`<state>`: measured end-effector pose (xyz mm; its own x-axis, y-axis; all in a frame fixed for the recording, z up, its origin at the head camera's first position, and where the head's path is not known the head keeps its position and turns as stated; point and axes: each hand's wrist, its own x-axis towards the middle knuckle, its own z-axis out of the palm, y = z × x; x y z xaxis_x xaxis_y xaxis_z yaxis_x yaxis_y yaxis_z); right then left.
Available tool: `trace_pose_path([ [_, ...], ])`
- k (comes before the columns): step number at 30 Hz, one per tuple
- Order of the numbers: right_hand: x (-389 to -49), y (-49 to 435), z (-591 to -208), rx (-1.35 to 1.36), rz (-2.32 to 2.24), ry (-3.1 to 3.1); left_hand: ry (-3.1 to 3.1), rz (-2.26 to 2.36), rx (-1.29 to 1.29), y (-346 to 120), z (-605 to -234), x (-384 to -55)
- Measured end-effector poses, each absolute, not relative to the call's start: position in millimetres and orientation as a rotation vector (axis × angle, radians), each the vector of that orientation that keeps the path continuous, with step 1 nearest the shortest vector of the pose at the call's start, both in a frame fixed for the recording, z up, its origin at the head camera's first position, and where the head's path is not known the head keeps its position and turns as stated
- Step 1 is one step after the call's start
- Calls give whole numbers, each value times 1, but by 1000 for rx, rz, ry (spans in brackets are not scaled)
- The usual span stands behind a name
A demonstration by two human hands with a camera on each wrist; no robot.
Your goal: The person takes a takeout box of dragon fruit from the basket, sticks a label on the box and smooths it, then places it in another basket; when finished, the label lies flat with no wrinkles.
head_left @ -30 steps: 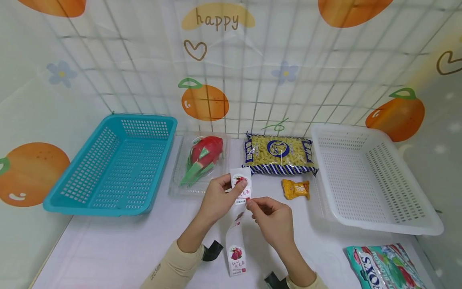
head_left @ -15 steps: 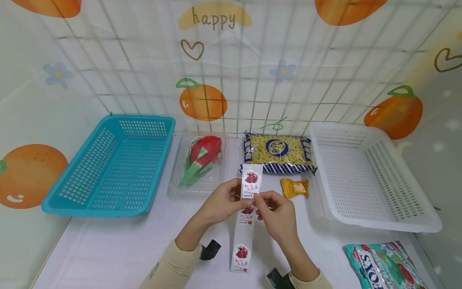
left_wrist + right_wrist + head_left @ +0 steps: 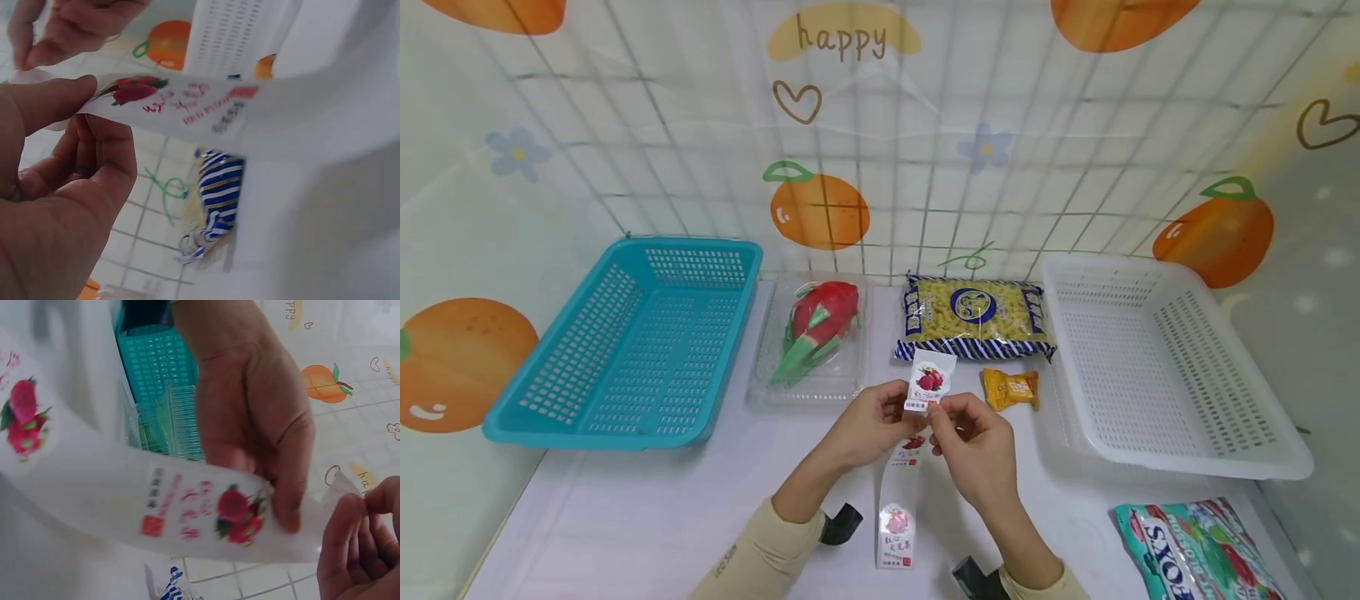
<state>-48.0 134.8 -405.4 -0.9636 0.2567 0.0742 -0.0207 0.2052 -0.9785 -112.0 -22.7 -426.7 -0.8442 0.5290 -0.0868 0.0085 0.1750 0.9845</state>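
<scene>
In the head view, a strip of white stickers [image 3: 895,490] printed with red dragon fruit hangs between both hands. My left hand [image 3: 867,427] pinches the strip between thumb and fingers, seen closely in the left wrist view. With thumb and forefinger, my right hand [image 3: 979,442] pinches the lower right corner of the top sticker [image 3: 931,380], whose lower edge stands off the strip. How far it is loose is hidden by the fingers. Beyond the hands, a dragon fruit [image 3: 824,317] lies in a clear plastic box [image 3: 850,367].
A turquoise basket [image 3: 696,417] stands at left and a white basket [image 3: 1157,462] at right. Near the back lie a pasta bag [image 3: 973,321] and a small orange-yellow packet [image 3: 1011,388]. A green FOXS bag [image 3: 1198,546] lies front right, and a printed cloth hangs behind.
Both hands have shifted right with the strip, the left hand more. My left hand now grips lower on the strip, below the top sticker. That sticker's lower edge has come away from the backing.
</scene>
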Motion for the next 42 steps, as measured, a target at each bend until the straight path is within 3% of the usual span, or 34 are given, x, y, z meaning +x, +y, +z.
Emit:
trace_pose_path([
  [8,-43,135,-400,-128,1851,-2199,2177,1566,479,-16,-447,-114],
  [17,-40,135,-397,-54,1816,-2183,2163,1515,278,-12,-469,-119],
  [25,-40,133,-395,-113,1888,-2198,2543,1327,332,-11,-481,-120],
  [42,-43,138,-399,-139,1956,-2213,2630,1102,211,-4,-480,-108],
])
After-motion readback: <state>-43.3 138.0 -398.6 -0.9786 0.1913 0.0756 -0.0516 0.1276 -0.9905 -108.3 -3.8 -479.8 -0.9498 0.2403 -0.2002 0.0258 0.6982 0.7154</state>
